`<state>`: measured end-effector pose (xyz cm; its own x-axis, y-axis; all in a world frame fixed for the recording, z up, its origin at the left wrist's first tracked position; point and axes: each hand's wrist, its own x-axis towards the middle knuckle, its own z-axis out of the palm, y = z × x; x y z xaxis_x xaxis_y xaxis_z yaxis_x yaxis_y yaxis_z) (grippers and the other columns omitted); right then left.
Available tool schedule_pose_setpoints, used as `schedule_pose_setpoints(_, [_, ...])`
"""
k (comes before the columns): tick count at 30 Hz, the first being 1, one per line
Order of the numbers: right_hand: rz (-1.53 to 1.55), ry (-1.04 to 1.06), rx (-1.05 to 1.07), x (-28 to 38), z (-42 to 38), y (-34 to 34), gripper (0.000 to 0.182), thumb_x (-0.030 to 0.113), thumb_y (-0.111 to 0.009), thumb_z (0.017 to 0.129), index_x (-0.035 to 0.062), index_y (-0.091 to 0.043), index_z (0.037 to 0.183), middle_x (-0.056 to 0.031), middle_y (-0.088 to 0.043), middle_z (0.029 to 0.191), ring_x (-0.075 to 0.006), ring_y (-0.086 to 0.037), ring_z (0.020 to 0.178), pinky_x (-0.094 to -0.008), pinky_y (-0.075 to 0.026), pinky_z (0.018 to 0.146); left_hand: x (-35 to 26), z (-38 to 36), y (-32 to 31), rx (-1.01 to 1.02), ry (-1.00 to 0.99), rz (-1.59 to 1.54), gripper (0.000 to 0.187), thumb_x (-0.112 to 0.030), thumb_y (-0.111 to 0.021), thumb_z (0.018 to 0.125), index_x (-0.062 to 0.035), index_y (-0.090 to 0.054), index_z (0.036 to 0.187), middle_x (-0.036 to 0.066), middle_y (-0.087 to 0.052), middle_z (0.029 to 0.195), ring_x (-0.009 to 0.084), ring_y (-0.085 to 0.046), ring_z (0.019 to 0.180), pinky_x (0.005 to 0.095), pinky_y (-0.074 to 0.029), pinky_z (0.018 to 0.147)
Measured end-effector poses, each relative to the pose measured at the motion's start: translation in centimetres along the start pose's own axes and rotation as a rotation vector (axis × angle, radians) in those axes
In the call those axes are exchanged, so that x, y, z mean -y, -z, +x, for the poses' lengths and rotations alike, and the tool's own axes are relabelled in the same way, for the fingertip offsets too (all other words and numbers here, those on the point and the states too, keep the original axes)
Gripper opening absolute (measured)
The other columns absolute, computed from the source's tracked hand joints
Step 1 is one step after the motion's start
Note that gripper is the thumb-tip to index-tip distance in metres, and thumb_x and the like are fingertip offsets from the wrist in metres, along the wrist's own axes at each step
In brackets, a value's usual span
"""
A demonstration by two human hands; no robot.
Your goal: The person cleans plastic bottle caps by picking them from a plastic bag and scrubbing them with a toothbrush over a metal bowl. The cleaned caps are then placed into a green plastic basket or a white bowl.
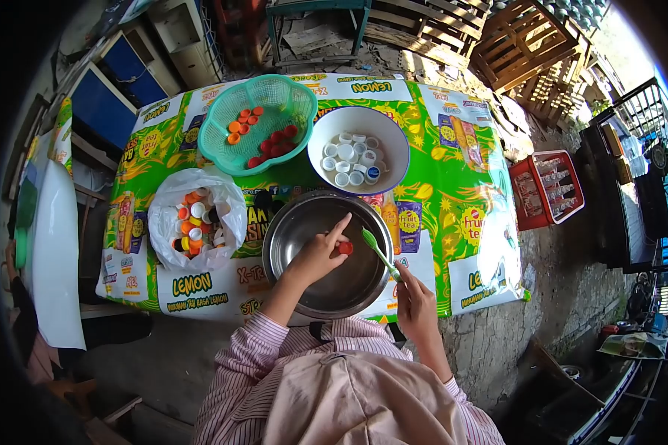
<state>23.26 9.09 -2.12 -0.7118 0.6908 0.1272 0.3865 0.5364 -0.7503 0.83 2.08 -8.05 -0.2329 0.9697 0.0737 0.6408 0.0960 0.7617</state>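
My left hand (318, 258) is over the steel basin (282, 293), its fingers closed on a red cap (345, 248) while the index finger points out. In my right hand (416, 300), at the basin's right edge, is a green toothbrush (382, 257), its head over the basin near the cap. A white bowl (393, 141) of white caps stands behind the basin. The teal basket (219, 141) at the back left holds orange and red caps. On the left, a plastic bag (234, 196) holds caps of mixed colours.
A printed green and white cover (438, 193) lies over the table. Beyond its right edge is a red crate (523, 215) of packets. Wooden pallets (523, 55) and a teal stool (318, 6) stand behind. At the far left is part of another person (24, 315).
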Motion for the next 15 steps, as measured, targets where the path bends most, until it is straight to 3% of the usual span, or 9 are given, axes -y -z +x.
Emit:
schedule_pose_setpoints(2, [-0.009, -0.003, 0.002, 0.0, 0.1, 0.0, 0.042, 0.002, -0.051, 0.084, 0.0081, -0.050, 0.126, -0.0193, -0.063, 0.084, -0.0355, -0.062, 0.068, -0.0410, -0.048, 0.059, -1.0, -0.3, 0.8, -0.001, 0.155, -0.234, 0.089, -0.005, -0.068, 0.072, -0.0170, -0.018, 0.145, 0.011, -0.066, 0.097, 0.0268, -0.063, 0.087, 0.0362, -0.050, 0.079])
schedule_pose_setpoints(8, [-0.046, 0.023, 0.036, 0.1, 0.8, -1.0, 0.043, 0.004, -0.051, 0.085, 0.0091, -0.048, 0.128, -0.0200, -0.063, 0.086, -0.0362, -0.062, 0.069, -0.0417, -0.049, 0.060, -1.1, -2.0, 2.0, -0.119, 0.147, -0.235, 0.091, -0.006, -0.069, 0.073, -0.0145, -0.014, 0.145, 0.009, -0.066, 0.101, 0.0212, -0.064, 0.086, 0.0309, -0.050, 0.075])
schedule_pose_setpoints(11, [-0.069, 0.022, 0.117, 1.2, 1.1, -1.4, 0.042, 0.004, -0.048, 0.087, 0.0093, -0.048, 0.129, -0.0229, -0.061, 0.080, -0.0387, -0.060, 0.067, -0.0415, -0.045, 0.057, -0.9, -3.0, 1.8, -0.272, 0.092, -0.219, 0.093, -0.006, -0.069, 0.073, -0.0110, -0.011, 0.146, 0.010, -0.066, 0.101, 0.0198, -0.064, 0.084, 0.0287, -0.050, 0.074])
schedule_pose_setpoints(15, [0.010, 0.008, 0.251, 1.3, 1.0, -2.2, 0.046, 0.006, -0.050, 0.086, 0.0114, -0.045, 0.131, -0.0230, -0.062, 0.079, -0.0379, -0.061, 0.066, -0.0455, -0.047, 0.056, -1.0, -3.7, 1.7, -0.364, 0.082, -0.249, 0.095, -0.004, -0.069, 0.073, -0.0083, -0.008, 0.145, 0.009, -0.066, 0.101, 0.0173, -0.063, 0.086, 0.0270, -0.050, 0.073])
